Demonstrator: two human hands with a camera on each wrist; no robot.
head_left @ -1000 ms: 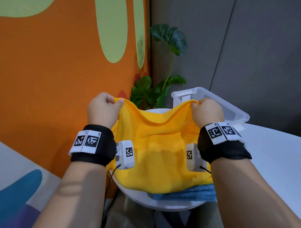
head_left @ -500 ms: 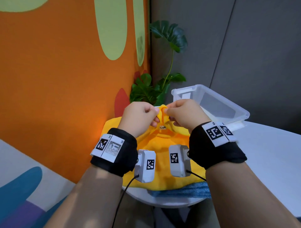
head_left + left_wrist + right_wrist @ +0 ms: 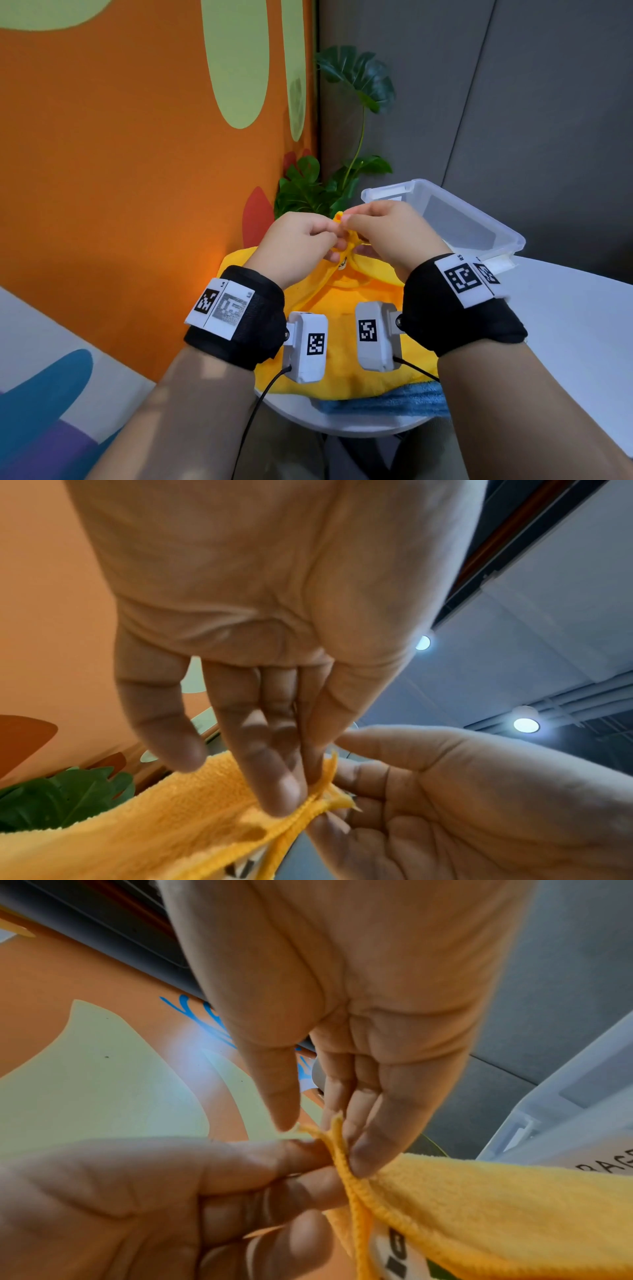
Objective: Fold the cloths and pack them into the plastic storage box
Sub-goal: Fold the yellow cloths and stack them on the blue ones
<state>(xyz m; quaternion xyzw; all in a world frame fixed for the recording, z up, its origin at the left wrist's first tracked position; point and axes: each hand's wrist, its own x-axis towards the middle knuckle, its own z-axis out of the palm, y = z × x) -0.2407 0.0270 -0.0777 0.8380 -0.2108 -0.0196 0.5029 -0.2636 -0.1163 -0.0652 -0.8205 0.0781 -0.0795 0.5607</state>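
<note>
Both hands meet above the round white table. The left hand and right hand each pinch a corner of the soft yellow microfibre cloth between thumb and fingertips, the two corners pressed together, likely to line the edges up for a clean half-fold. The rest of the cloth drapes onto the table, over a blue towel. The clear plastic storage box waits just behind, open.

left hand and right hand brought together, yellow cloth corners now joined
</note>
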